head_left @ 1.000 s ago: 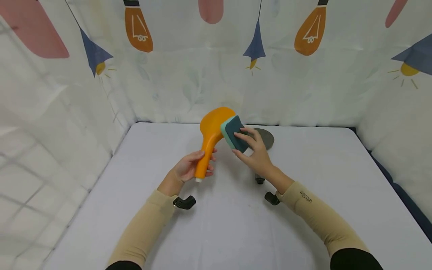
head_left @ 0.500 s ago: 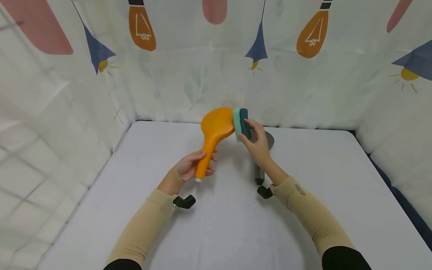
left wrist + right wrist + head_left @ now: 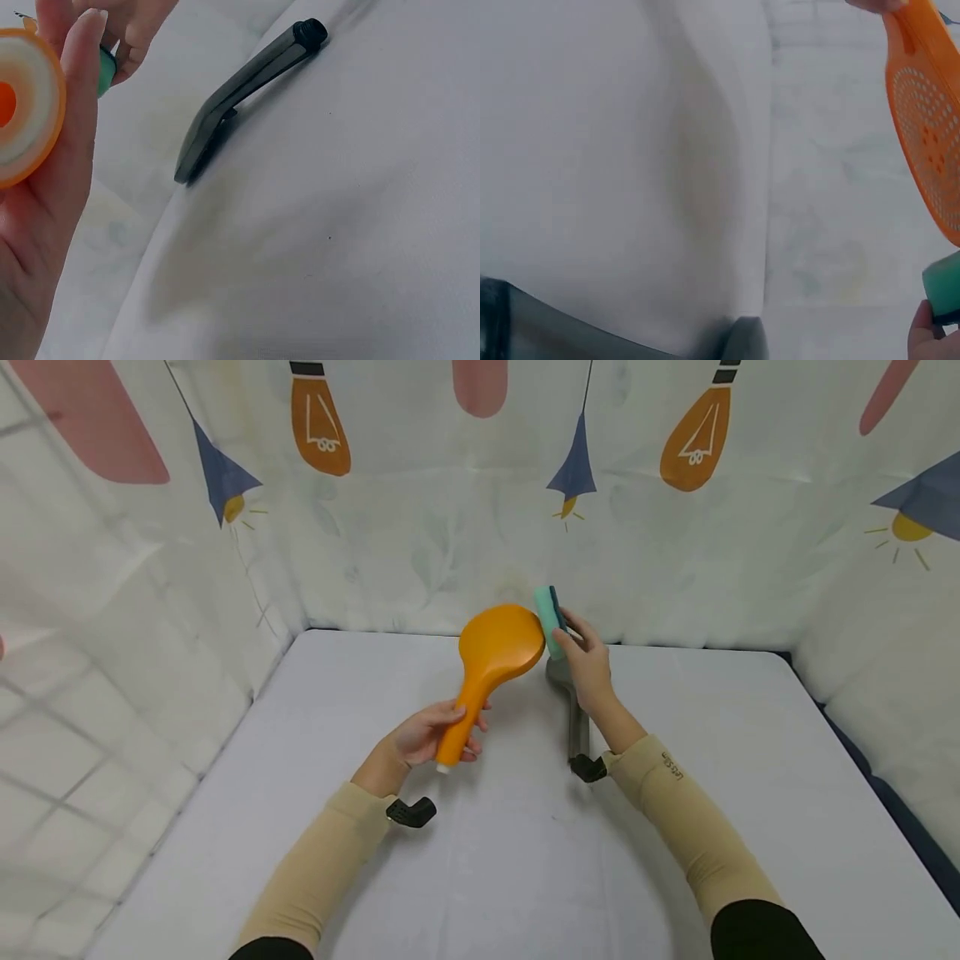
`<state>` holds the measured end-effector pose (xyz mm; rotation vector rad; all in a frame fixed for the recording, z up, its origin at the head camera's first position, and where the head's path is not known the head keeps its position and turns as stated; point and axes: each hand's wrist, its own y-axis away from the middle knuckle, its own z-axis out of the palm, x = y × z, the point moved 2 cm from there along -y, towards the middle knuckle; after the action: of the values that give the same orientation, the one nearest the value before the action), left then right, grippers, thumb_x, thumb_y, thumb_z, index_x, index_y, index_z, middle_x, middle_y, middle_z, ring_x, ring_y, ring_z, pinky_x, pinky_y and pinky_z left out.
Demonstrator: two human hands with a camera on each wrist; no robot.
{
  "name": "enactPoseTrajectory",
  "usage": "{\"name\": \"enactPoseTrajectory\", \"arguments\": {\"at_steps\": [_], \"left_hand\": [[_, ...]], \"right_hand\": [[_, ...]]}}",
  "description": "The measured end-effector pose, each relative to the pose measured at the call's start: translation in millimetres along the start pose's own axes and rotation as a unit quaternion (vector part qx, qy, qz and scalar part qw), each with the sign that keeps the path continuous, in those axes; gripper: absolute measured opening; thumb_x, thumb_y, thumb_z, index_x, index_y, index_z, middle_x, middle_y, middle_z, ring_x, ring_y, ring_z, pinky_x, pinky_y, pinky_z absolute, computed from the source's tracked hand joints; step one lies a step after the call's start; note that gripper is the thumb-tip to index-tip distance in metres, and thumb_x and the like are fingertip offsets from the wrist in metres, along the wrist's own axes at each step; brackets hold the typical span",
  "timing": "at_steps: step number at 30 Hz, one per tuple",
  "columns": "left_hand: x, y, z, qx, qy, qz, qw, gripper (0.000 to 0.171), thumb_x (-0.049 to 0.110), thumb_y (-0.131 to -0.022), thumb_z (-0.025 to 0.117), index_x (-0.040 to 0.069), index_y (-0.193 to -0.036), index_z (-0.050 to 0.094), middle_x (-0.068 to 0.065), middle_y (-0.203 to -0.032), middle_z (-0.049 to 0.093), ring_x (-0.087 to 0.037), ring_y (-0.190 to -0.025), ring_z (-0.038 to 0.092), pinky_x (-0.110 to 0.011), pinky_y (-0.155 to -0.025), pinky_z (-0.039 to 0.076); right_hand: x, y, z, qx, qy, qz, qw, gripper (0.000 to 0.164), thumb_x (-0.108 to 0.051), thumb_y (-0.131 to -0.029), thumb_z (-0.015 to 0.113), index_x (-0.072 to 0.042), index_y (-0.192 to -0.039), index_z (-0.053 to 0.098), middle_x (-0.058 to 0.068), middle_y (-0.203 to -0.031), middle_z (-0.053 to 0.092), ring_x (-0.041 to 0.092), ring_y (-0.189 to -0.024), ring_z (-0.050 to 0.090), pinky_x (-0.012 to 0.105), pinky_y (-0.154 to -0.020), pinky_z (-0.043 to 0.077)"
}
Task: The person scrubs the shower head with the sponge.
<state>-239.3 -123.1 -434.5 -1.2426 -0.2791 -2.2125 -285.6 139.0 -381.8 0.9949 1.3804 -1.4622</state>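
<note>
My left hand [image 3: 427,731] grips the handle of an orange shower head [image 3: 501,643], held above the table with its round head up and leaning right. Its smooth back faces the head camera; the right wrist view shows the perforated spray face [image 3: 930,139]. My right hand [image 3: 588,664] pinches a two-layer sponge [image 3: 550,620], light green and dark teal, with the green side toward the shower head's right rim. Whether they touch I cannot tell. A dark grey shower head [image 3: 240,94] lies on the table, partly hidden behind my right hand and wrist in the head view.
A white-covered table [image 3: 510,860] spreads beneath both hands. Behind it hangs a pale curtain [image 3: 390,527] printed with bulbs and lamps, which also closes the left and right sides. A black wrist camera [image 3: 411,812] juts from the left sleeve.
The sponge has moved right and up, from in front of the orange shower head to beside its right rim, and turned edge-on. The orange shower head has shifted slightly right.
</note>
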Motion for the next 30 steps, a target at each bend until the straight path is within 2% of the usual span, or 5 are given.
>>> {"name": "enactPoseTrajectory", "arguments": {"at_steps": [3, 8, 13, 23, 30], "left_hand": [[-1.4, -0.8, -0.4, 0.000, 0.001, -0.001, 1.0000, 0.031, 0.016, -0.114, 0.029, 0.006, -0.137, 0.047, -0.007, -0.113, 0.062, -0.023, -0.090, 0.073, -0.038, -0.086, 0.059], [3.2, 0.9, -1.9, 0.034, 0.016, 0.018, 0.9991, 0.039, 0.011, -0.113, 0.018, 0.008, -0.134, 0.050, -0.007, -0.111, 0.063, -0.023, -0.089, 0.073, -0.037, -0.084, 0.059], [6.7, 0.5, -1.6, 0.063, 0.018, 0.020, 0.9977, 0.040, 0.010, -0.112, 0.016, 0.008, -0.131, 0.051, -0.007, -0.109, 0.064, -0.023, -0.086, 0.072, -0.038, -0.084, 0.059], [-4.7, -4.3, -0.6, 0.069, -0.038, -0.010, 0.9968, 0.032, 0.016, -0.112, 0.033, 0.000, -0.139, 0.040, -0.006, -0.107, 0.062, -0.021, -0.081, 0.071, -0.037, -0.080, 0.059], [-0.6, -2.8, -4.5, 0.088, -0.068, -0.003, 0.9938, 0.030, 0.014, -0.112, 0.030, 0.005, -0.136, 0.047, -0.007, -0.108, 0.061, -0.022, -0.082, 0.072, -0.038, -0.083, 0.059]], "right_hand": [[0, -2, -6, 0.001, -0.007, 0.037, 0.999, 0.051, -0.021, -0.105, 0.059, -0.010, -0.154, 0.048, 0.010, -0.154, 0.045, 0.021, -0.127, 0.050, 0.031, -0.102, 0.042], [4, 17, -3, -0.030, -0.012, 0.075, 0.997, 0.054, -0.018, -0.103, 0.062, -0.010, -0.154, 0.046, 0.010, -0.153, 0.046, 0.022, -0.128, 0.052, 0.033, -0.099, 0.046], [6, 30, 8, -0.054, -0.021, 0.076, 0.995, 0.054, -0.011, -0.103, 0.061, -0.005, -0.154, 0.042, 0.014, -0.152, 0.041, 0.029, -0.133, 0.050, 0.041, -0.103, 0.048], [7, 3, 1, 0.015, -0.010, 0.086, 0.996, 0.051, -0.023, -0.107, 0.056, -0.010, -0.155, 0.043, 0.012, -0.152, 0.043, 0.021, -0.115, 0.052, 0.041, -0.098, 0.044], [11, 10, -4, 0.002, 0.018, 0.089, 0.996, 0.050, -0.022, -0.106, 0.057, -0.011, -0.153, 0.048, 0.011, -0.152, 0.047, 0.019, -0.122, 0.052, 0.028, -0.092, 0.042]]}}
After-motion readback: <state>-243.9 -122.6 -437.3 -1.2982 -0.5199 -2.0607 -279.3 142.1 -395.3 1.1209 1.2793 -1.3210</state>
